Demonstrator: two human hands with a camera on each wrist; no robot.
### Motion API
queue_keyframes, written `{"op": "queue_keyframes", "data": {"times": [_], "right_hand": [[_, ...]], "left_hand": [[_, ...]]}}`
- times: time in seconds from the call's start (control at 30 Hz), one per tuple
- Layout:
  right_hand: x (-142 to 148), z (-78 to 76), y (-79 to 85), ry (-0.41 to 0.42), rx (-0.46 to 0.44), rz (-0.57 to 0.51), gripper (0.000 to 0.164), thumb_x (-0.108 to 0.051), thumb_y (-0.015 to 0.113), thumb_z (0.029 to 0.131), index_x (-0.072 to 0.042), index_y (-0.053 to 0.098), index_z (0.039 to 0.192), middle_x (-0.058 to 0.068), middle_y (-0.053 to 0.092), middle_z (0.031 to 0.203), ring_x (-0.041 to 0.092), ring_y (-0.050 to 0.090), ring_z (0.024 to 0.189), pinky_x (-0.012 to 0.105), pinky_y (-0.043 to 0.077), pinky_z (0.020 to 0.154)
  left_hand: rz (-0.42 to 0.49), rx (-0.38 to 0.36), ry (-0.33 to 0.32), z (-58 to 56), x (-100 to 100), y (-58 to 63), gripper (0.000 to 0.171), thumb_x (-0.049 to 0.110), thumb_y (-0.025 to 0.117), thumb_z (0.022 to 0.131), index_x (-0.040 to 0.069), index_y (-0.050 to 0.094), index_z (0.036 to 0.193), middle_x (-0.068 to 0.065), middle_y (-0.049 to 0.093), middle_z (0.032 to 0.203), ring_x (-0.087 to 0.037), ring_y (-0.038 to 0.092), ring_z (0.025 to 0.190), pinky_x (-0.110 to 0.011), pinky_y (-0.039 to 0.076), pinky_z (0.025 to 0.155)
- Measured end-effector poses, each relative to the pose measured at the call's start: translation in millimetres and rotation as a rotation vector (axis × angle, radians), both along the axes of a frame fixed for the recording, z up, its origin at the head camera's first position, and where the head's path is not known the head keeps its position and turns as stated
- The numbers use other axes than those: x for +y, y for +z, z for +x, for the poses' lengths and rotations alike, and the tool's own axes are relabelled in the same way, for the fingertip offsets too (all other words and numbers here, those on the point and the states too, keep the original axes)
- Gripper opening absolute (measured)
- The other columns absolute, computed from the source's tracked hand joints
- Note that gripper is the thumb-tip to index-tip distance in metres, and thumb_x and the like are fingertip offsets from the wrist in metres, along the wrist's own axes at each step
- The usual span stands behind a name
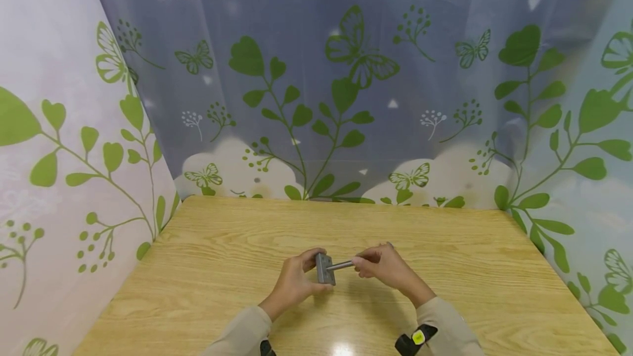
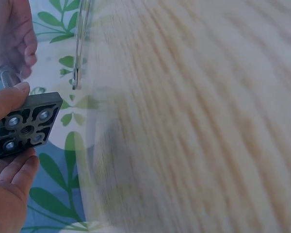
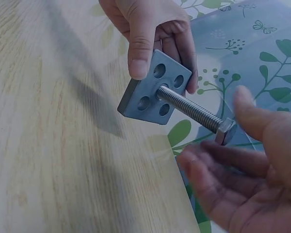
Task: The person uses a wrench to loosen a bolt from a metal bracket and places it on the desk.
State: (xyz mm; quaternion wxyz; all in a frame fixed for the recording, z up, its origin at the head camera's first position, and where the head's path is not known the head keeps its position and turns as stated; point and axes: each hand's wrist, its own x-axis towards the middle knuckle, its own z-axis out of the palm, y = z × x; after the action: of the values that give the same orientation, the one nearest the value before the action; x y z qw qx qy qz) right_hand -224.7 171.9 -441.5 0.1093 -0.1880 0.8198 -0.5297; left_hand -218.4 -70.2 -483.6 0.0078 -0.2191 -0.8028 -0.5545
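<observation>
My left hand [image 1: 295, 278] grips a square grey metal plate [image 1: 324, 270] by opposite edges, thumb on one side and fingers on the other. In the right wrist view the plate shows several round holes around a centre hole, from which a threaded hex bolt [image 3: 191, 108] sticks out. The plate's ribbed back [image 2: 26, 127], with a threaded centre hole, faces the left wrist camera. Around the bolt's hex head my right hand [image 3: 262, 160] is spread, thumb apart from it and fingers just below. From the head view, this hand hides the bolt's head.
Both hands are above a light wood-grain table [image 1: 237, 224]. Behind it hangs a blue-grey curtain [image 1: 306, 26] printed with green leaves and butterflies. Pale printed side panels [image 1: 49, 59] border the table left and right.
</observation>
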Motion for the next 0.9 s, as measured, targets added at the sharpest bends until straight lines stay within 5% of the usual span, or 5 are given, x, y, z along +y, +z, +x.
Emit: {"op": "queue_keyframes", "data": {"times": [0.17,0.33,0.6,0.9], "right_hand": [[-3.3,1.8,2.5,-0.052,-0.119,0.011,0.061,-0.046,0.044,0.1,0.01,0.066,0.09,0.015,0.068,0.078,0.031,0.068,0.072,0.044,0.06,0.067],[-4.5,2.6,3.3,-0.045,-0.14,0.044,0.058,-0.045,0.045,0.1,0.007,0.067,0.084,0.007,0.065,0.069,0.017,0.063,0.062,0.039,0.058,0.059],[0.5,-0.8,5.6,0.001,0.044,0.069,0.025,-0.02,0.067,0.091,0.0,0.068,0.105,0.009,0.068,0.087,0.019,0.065,0.078,0.037,0.059,0.069],[2.3,-3.9,3.5,0.0,0.151,0.058,0.022,-0.007,0.072,0.085,-0.002,0.071,0.107,0.012,0.07,0.1,0.02,0.066,0.085,0.023,0.057,0.069]], "left_hand": [[-0.005,0.019,-0.004,0.5,0.2,0.6,0.068,0.002,0.086,0.067,0.001,0.056,0.129,-0.02,0.061,0.124,-0.035,0.06,0.114,-0.043,0.051,0.096],[0.001,0.031,-0.011,0.0,0.0,-0.2,0.069,0.002,0.086,0.067,0.0,0.056,0.128,-0.021,0.062,0.123,-0.035,0.059,0.115,-0.045,0.05,0.097],[0.007,0.022,-0.009,-1.7,-0.1,0.2,0.068,0.004,0.087,0.066,0.002,0.057,0.127,-0.019,0.064,0.12,-0.035,0.061,0.113,-0.042,0.051,0.096],[0.03,0.009,-0.008,-1.9,0.5,1.8,0.069,0.003,0.087,0.066,0.002,0.057,0.128,-0.02,0.063,0.121,-0.035,0.06,0.114,-0.041,0.051,0.097]]}}
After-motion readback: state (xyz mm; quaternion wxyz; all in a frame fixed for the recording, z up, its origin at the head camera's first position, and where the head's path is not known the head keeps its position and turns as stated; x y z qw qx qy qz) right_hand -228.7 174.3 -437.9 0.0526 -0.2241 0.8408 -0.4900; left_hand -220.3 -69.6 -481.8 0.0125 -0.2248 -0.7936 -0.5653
